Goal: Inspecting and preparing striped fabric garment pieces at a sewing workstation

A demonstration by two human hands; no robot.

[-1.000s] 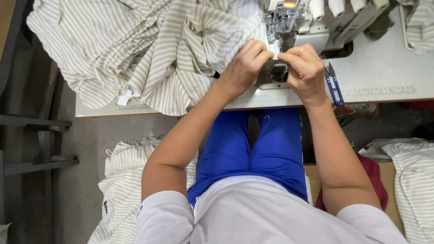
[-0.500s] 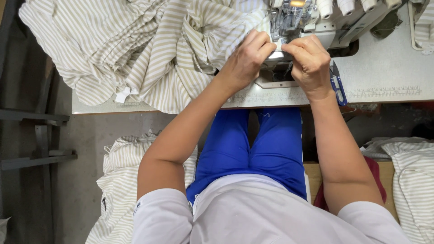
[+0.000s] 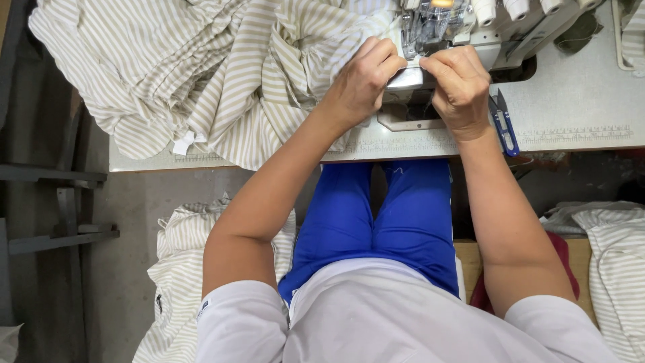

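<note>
A heap of beige-and-white striped fabric [image 3: 201, 74] covers the left half of the sewing table [image 3: 578, 107]. My left hand [image 3: 363, 81] pinches the fabric's edge right at the presser foot of the sewing machine [image 3: 463, 27]. My right hand [image 3: 457, 84] is curled beside it, fingertips meeting the left hand's at the needle area. What lies under the fingertips is hidden. A pair of blue thread snips [image 3: 504, 124] lies on the table just right of my right wrist.
Striped fabric pieces are piled on the floor at the left [image 3: 181, 269] and on a stack at the right [image 3: 611, 255]. A dark metal frame [image 3: 54, 202] stands to the left of the table. My blue-trousered legs are under the table.
Both hands have moved a little further toward the machine's needle area and closed together on the fabric edge. The view has shifted slightly.
</note>
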